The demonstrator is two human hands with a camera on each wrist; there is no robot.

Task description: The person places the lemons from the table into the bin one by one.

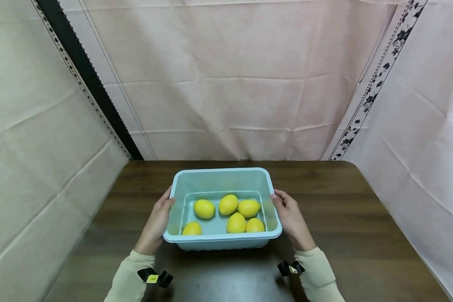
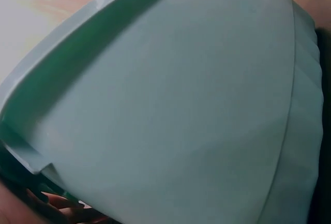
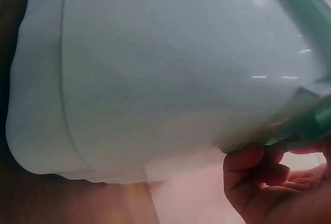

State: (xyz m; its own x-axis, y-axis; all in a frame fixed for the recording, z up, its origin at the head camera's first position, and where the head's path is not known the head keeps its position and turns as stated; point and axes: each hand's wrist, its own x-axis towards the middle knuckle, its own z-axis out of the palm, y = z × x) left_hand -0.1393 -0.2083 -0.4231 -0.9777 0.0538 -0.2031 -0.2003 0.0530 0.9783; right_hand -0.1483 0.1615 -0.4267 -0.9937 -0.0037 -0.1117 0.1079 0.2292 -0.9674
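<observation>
A light blue plastic bin (image 1: 220,238) stands between my two hands in the head view, with several yellow lemons (image 1: 204,208) on its floor. My left hand (image 1: 155,223) grips the left side rim, thumb at the top edge. On the opposite side my right hand (image 1: 292,219) holds the right rim. The left wrist view is mostly the bin's outer wall (image 2: 181,89), with a few fingers (image 2: 64,203) showing low at the left. In the right wrist view, curled fingers (image 3: 245,158) are under the rim. Whether the bin's base touches the table cannot be told.
The bin is over a dark brown wooden table (image 1: 362,235) with rounded far corners. Pale cloth (image 1: 226,84) hangs behind the table and along both sides. A black strap with a small device (image 1: 154,277) is on each wrist, over the light sleeves.
</observation>
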